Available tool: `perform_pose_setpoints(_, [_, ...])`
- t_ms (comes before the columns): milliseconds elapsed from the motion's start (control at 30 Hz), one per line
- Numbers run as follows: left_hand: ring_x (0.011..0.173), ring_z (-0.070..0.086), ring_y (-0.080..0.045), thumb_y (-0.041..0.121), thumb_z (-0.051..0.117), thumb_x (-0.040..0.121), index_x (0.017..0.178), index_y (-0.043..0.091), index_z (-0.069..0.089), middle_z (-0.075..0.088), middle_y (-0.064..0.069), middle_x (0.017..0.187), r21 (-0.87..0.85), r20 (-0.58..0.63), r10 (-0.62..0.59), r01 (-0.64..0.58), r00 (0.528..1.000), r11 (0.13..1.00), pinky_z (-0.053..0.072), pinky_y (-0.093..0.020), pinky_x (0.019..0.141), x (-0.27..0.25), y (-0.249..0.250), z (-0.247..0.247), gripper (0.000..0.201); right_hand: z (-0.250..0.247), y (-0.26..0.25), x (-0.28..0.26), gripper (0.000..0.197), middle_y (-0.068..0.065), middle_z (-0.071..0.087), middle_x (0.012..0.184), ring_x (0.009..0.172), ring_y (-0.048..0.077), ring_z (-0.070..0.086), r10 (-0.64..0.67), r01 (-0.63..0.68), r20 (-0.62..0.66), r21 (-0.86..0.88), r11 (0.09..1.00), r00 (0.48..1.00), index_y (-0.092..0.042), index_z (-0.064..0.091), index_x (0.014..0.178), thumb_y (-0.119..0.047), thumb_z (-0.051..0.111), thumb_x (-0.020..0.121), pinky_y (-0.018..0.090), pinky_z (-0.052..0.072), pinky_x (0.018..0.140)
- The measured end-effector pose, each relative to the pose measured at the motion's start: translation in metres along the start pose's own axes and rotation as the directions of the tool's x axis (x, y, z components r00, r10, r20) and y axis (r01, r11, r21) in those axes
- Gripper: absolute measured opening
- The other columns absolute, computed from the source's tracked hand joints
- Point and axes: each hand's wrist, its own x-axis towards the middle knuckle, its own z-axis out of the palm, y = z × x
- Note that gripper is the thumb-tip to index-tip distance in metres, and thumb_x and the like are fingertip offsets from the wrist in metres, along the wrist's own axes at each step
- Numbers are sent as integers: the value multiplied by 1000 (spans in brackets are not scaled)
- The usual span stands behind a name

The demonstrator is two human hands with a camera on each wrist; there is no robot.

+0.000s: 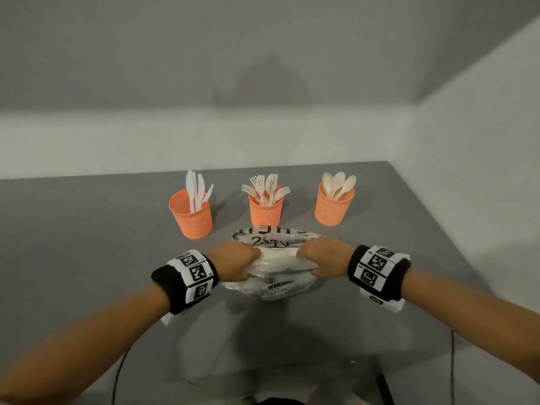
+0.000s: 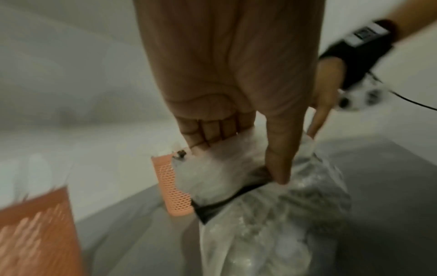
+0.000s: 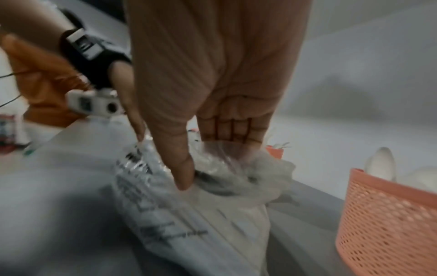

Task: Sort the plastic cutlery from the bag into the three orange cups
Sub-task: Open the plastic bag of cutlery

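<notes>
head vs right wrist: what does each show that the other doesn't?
Head only: the knives cup, the forks clearly, and the WARNING print.
Right wrist only: the right hand from its palm side, thumb and curled fingers pinching plastic.
Both: the bag held by the left hand and right hand, and the spoons cup.

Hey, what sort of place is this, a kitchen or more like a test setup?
Most likely a staged recording setup, not a kitchen: a bare grey tabletop against plain white walls, and black wristbands with square printed markers on both wrists, with cables trailing off the table.
</notes>
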Motion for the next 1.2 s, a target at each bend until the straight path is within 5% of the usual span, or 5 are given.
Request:
perform_pose_setpoints(233, [51, 58, -17, 13, 86, 49, 78, 15, 55, 57, -3, 76, 268, -460, 144, -18, 876, 963, 33, -20, 31, -7, -4, 24, 43, 21, 4, -8, 20, 11, 65, 73, 63, 27, 62, -208, 207, -342, -41, 978, 916, -4, 59, 76, -2, 73, 63, 28, 50, 57])
perform_pose_setpoints(433, [74, 38, -18, 6, 61, 64, 86, 13, 42, 37, -4, 93, 137, -732, 40, 90, 681, 986, 41, -24, 38, 0, -7, 52, 31, 50, 2, 1, 20, 1, 58, 69, 63, 16, 45, -14, -29, -611, -61, 998, 791, -18, 36, 81, -4, 39, 66, 23, 32, 59])
perform_pose_setpoints(667, [96, 52, -20, 45, 43, 87, 99, 16, 51, 49, -8, 116, -153, -571, -98, 11, 815, 988, 53, -29, 76, -25, -9, 108, 32, 99, -13, -23, 36, 8, 52, 108, 87, 12, 52, 100, 113, -519, 363, 925, 849, -11, 51, 113, -37, 38, 93, 21, 48, 76])
perform_pose_setpoints(833, [109, 51, -35, 46, 46, 87, 77, 10, 66, 55, -21, 118, -594, -538, -520, 140, 663, 792, 42, -40, 91, -26, 8, 81, 42, 57, -23, -15, 37, 10, 56, 98, 90, 22, 59, 356, -26, -666, 451, 892, 656, -9, 64, 87, -36, 39, 90, 25, 43, 73])
perform_pose_setpoints(1200, [108, 55, -29, -1, 58, 77, 108, 9, 51, 56, -11, 118, -843, -15, -671, 352, 741, 408, 36, -24, 80, 3, 15, 63, 33, 44, -10, 7, 44, 15, 53, 122, 113, 30, 52, 484, -366, -98, 528, 766, 870, -15, 55, 128, -5, 51, 85, 29, 39, 94])
